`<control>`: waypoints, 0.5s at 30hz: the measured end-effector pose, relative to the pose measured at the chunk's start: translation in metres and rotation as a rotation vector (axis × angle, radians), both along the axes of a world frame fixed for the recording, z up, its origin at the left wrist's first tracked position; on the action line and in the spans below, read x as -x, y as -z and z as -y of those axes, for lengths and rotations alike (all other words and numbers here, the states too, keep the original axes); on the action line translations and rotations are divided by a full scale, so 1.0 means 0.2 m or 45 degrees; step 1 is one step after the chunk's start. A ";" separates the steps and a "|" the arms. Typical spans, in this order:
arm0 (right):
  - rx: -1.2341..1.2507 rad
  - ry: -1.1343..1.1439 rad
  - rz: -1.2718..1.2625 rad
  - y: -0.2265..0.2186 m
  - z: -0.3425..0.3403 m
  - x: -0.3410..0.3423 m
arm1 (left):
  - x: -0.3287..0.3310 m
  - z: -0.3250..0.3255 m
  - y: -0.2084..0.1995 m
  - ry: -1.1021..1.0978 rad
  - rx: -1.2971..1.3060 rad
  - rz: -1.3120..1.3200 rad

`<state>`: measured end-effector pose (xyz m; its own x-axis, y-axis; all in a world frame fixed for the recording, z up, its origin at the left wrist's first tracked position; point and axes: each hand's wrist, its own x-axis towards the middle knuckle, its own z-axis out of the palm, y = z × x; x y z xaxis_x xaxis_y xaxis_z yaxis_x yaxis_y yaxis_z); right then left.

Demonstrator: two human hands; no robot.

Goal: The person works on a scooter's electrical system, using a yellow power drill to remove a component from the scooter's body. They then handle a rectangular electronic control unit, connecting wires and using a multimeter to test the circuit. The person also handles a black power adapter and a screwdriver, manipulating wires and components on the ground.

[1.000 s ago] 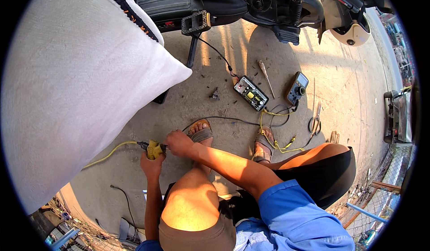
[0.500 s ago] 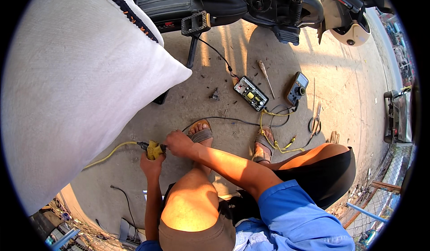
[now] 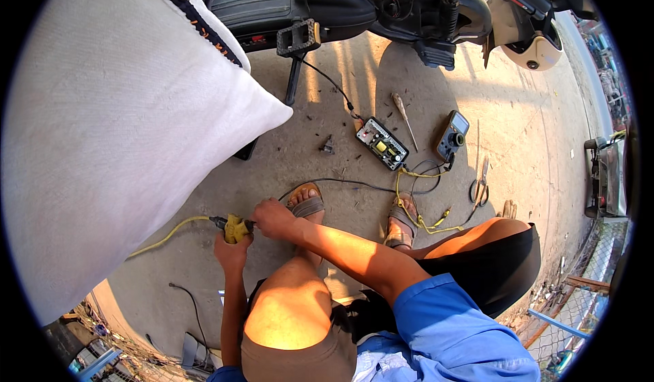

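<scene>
My left hand (image 3: 233,251) is closed around a yellow socket block (image 3: 236,229) low on the left. A yellow cord (image 3: 170,231) runs into it from the left through a dark connector. At the block's other side, the fingers of my right hand (image 3: 274,219) pinch a black plug (image 3: 249,226), whose tip meets the block. A black cord (image 3: 334,179) leads from near this hand across the ground toward an opened charger (image 3: 382,144) with its circuit board exposed. Beside the charger lie a multimeter (image 3: 453,137) and a screwdriver (image 3: 405,118).
Yellow wires (image 3: 426,227) lie over my right foot. Scissors (image 3: 480,184) are farther right. A parked two-wheeler (image 3: 327,7) with a pedal stands at the far side. A large white cloth-like shape (image 3: 122,123) blocks the left. A loose black cable (image 3: 194,307) lies lower left.
</scene>
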<state>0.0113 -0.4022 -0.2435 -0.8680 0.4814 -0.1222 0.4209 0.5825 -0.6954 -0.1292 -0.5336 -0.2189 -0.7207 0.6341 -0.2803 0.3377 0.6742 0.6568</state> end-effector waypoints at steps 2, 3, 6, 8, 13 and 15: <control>0.006 -0.002 0.014 -0.01 0.00 0.00 | 0.00 0.00 0.01 0.003 0.016 -0.014; 0.014 -0.001 0.014 -0.01 0.00 0.00 | 0.00 0.00 0.00 0.002 0.014 -0.015; 0.021 0.003 0.013 -0.01 -0.01 0.00 | 0.00 0.00 0.01 0.007 0.006 -0.016; 0.005 0.011 0.010 -0.01 -0.01 0.00 | 0.00 -0.01 0.00 0.010 -0.005 -0.011; 0.000 0.019 -0.017 0.01 0.01 0.00 | 0.00 0.00 -0.01 0.008 -0.002 -0.015; -0.013 0.022 -0.015 0.01 0.01 0.00 | -0.01 0.00 -0.01 0.020 0.002 -0.028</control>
